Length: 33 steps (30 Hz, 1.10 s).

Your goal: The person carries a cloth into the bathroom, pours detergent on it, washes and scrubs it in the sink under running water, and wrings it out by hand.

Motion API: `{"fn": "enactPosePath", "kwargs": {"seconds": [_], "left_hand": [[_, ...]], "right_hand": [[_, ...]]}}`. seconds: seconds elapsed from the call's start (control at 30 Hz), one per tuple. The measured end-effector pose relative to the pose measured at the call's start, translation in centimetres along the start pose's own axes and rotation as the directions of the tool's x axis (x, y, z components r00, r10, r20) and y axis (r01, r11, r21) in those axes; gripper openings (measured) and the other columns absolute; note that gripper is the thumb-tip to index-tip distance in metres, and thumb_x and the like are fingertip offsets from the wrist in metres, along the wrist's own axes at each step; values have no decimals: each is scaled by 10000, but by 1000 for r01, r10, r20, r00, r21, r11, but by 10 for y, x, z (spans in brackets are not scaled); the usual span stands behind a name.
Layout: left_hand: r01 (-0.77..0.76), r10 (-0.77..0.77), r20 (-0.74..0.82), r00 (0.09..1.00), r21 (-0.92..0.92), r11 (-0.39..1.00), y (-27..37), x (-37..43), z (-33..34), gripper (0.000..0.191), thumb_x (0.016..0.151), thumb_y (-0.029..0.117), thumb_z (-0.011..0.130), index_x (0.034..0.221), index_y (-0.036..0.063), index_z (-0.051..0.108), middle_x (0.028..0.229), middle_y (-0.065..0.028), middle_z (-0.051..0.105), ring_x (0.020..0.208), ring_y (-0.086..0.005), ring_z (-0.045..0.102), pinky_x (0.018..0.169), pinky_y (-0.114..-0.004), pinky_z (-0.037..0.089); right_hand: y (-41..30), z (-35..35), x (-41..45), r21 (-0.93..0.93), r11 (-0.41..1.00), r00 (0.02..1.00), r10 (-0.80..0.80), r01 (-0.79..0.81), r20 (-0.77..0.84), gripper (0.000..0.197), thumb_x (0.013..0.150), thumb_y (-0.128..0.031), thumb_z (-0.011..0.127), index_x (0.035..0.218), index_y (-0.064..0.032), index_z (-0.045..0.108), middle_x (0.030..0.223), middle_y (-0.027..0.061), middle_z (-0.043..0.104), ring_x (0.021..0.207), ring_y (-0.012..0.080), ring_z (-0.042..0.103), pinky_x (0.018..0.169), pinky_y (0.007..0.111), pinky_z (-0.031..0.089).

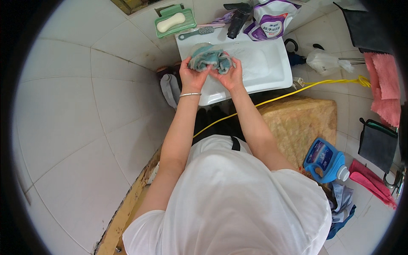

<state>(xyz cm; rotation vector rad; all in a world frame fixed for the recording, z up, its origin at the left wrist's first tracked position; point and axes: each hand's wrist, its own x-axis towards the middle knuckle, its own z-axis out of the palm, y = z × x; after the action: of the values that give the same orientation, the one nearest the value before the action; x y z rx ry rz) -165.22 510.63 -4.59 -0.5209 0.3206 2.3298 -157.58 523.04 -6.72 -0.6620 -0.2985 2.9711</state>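
Observation:
A bunched teal and grey striped cloth [208, 57] is held over the left part of a white washbasin [271, 81]. My left hand [193, 75] grips its left side, with a silver bangle on the wrist. On the other side, my right hand [230, 75] has its fingers curled around the cloth. The thumbs of both hands nearly meet at its lower edge. Folds hide some of the fingertips. A black faucet [239, 19] rises at the basin's back edge, to the right of the cloth.
Behind the basin are a soap bar [171, 22] in a green dish [185, 27], a grey-green brush [196, 32] and a detergent pouch [272, 22]. A yellow cable [280, 95] crosses below my right forearm. A blue detergent jug [323, 161] rests right, near pink towels [384, 86] on the wall.

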Motion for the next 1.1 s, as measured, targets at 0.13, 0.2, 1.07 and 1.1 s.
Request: {"fn": "enactPosePath", "kwargs": {"seconds": [0.13,0.2,1.07,1.1], "left_hand": [[65,-56,-59,997,178,982,-25,24,-9,380,849,313,470,1133,60,465,1178,-94,480,1093,-279,428,943,-460,306],[57,79,-296,952,424,904,-48,30,2,378,852,392,476,1060,77,492,1101,-63,515,957,-227,505,813,-393,417],[178,-178,100,979,7,984,-58,64,-74,339,869,206,516,1158,45,446,1147,-110,501,1047,-250,490,929,-373,405],[158,-150,-108,983,70,985,-60,62,-74,341,861,191,533,1157,43,447,1145,-111,504,1046,-250,493,931,-375,402]], "right_hand": [[-11,19,-13,-698,698,965,-260,163,-35,301,757,-233,538,1036,-120,547,1062,81,533,1010,257,486,852,443,387],[-6,11,-20,-919,242,895,-401,310,196,315,745,-224,568,1041,-121,547,1024,81,533,999,248,493,849,390,384],[17,-14,18,-927,-372,909,-398,-40,120,481,762,-231,560,1212,-118,436,1271,160,310,1186,352,261,940,511,218],[12,-10,25,-910,-403,803,-573,-99,166,447,744,-293,594,1103,-45,494,1103,170,487,1045,330,467,835,466,392]]}}
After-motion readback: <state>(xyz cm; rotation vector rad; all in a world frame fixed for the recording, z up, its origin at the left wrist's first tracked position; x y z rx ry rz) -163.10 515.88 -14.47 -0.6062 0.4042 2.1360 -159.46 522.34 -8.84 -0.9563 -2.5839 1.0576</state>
